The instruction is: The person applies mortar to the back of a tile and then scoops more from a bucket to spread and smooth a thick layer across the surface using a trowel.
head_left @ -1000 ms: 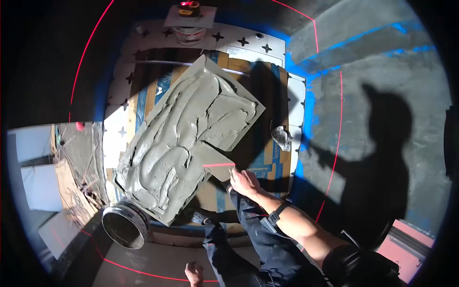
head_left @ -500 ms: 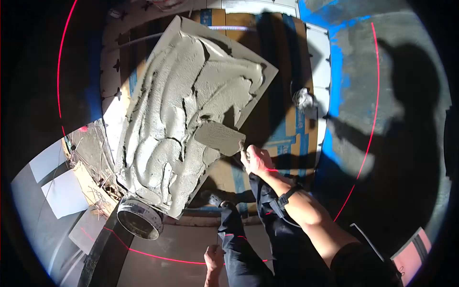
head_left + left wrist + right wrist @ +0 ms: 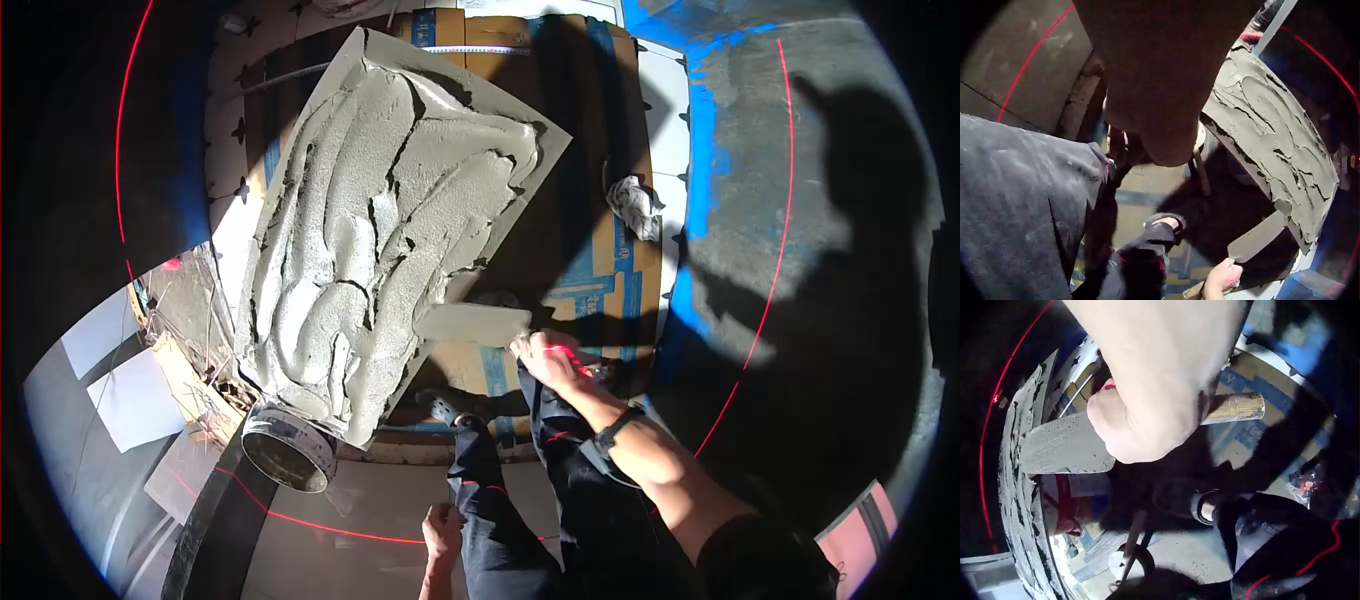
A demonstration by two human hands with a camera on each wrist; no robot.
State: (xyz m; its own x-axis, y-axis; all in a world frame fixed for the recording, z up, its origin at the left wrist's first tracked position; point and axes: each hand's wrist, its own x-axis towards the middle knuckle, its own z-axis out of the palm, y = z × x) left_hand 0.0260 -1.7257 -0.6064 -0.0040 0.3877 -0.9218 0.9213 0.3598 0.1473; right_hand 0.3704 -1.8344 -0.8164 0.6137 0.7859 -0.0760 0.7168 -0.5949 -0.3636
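A large tile lies tilted across the head view, coated with thick, ridged grey mortar. My right hand grips a trowel by its wooden handle, whose end sticks out behind the fist. The trowel's flat, mortar-smeared blade has its tip at the tile's near right edge, overlapping the mortar there. My left hand hangs beside my left leg, fingers loosely curled, with nothing seen in it. In the left wrist view that hand is a dark shape.
A bucket stands by the tile's lower left corner. Taped cardboard covers the floor, with a crumpled rag to the right. Beneath the tile is a red bucket. Wood scraps lie at left.
The trowel has swept from the mortared surface back to the tile's near right edge, and its blade has turned. Mortar there looks smoother. The head view has shifted.
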